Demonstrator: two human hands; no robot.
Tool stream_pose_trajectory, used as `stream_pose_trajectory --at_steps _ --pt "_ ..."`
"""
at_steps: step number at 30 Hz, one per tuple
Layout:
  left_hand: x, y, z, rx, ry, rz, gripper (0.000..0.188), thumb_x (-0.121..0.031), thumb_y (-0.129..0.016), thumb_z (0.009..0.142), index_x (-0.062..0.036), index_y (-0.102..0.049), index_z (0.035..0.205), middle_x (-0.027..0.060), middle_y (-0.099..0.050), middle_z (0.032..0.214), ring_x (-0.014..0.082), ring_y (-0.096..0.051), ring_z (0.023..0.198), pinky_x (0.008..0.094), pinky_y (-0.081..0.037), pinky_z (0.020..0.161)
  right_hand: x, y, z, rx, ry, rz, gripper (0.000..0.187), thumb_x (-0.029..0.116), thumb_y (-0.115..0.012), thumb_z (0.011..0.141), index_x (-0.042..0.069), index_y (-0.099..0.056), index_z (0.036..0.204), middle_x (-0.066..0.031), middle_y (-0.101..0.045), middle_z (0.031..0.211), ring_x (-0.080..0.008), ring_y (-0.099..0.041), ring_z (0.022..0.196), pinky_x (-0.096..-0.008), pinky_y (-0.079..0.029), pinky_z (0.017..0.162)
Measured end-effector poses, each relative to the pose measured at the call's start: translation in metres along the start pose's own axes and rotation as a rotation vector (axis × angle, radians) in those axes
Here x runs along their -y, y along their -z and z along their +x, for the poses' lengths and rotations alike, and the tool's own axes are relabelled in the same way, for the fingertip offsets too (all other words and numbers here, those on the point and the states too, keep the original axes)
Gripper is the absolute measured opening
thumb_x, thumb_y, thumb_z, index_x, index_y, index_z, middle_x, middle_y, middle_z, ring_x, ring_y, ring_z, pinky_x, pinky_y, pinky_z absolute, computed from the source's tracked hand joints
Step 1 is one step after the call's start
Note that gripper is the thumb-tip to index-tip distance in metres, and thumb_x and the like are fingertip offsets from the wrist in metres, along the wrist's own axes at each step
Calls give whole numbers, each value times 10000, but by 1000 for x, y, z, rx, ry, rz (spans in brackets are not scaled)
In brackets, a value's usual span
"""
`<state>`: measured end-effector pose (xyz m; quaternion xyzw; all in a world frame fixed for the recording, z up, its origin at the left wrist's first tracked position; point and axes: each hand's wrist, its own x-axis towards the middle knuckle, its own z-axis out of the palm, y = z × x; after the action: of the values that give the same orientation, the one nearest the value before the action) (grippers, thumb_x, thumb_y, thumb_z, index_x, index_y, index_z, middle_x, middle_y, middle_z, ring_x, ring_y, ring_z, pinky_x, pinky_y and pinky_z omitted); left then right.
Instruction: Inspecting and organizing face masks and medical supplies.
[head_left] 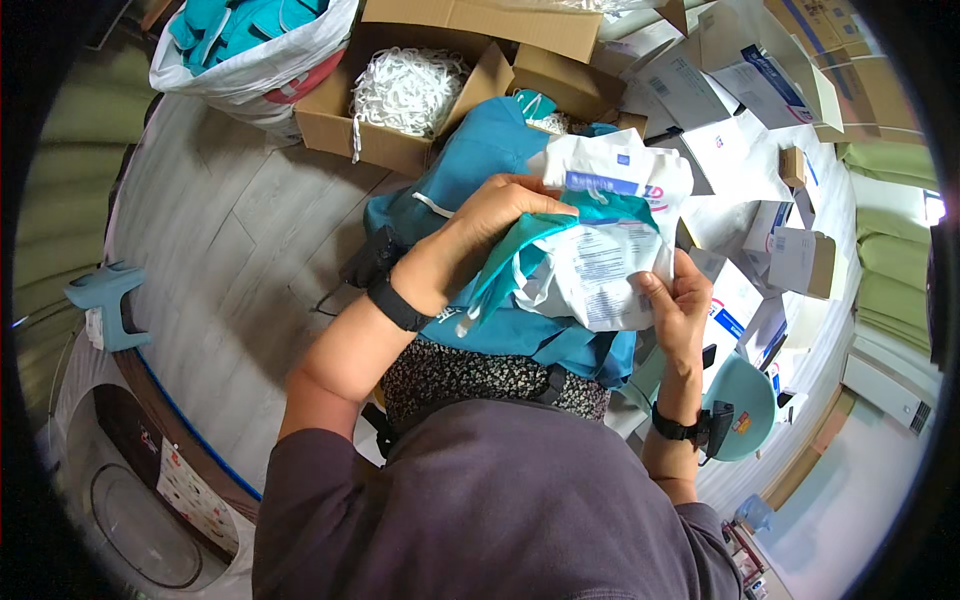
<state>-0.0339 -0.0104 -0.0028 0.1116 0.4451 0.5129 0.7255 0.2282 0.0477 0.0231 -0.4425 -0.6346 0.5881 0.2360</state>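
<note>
A person looks down at their own two hands, raised over the lap, with a white printed plastic bag (pixel 610 275) between them. The left hand (pixel 500 212) is closed, its thumb and fingers gripping a folded teal cloth (pixel 535 240) at the bag's left side. The right hand (pixel 682 300) pinches the bag's right edge, thumb on the near face; the other fingers are partly hidden behind it. More teal fabric shows at the bag's far end, under a white flap. Both wrists wear black straps (pixel 398 305).

A large blue-teal cloth (pixel 485 150) spreads over the lap and beyond, under the bag. Farther off, a cardboard box (pixel 395 153) holds a tangled heap of white cords (pixel 408 90). To its left stands a white sack (pixel 225 90) filled with teal cloths (pixel 245 30). White cartons (pixel 800 262) lie jumbled on the right, with a round pale-teal object (pixel 750 408) nearer. A blue-grey stool (pixel 122 297) stands at far left, on the grey plank floor (pixel 255 230).
</note>
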Motion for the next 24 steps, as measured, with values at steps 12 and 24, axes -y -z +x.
stream_pose_trajectory --at_steps 12,24 --pt "-2 70 -17 -222 -210 267 218 -178 -715 859 4 -683 973 46 -699 871 94 -642 761 225 -501 694 -37 99 10 -454 25 184 162 68 -601 947 -9 -647 1082 -27 -682 893 -78 -601 709 -197 -450 624" --pt "40 72 7 101 -7 45 323 -249 -580 971 -36 -590 1213 -7 -646 1039 88 -608 907 253 -493 818 -12 69 87 -115 -84 431 260 26 -536 909 -59 -608 1145 -124 -697 1001 -160 -675 836 -278 -543 750"
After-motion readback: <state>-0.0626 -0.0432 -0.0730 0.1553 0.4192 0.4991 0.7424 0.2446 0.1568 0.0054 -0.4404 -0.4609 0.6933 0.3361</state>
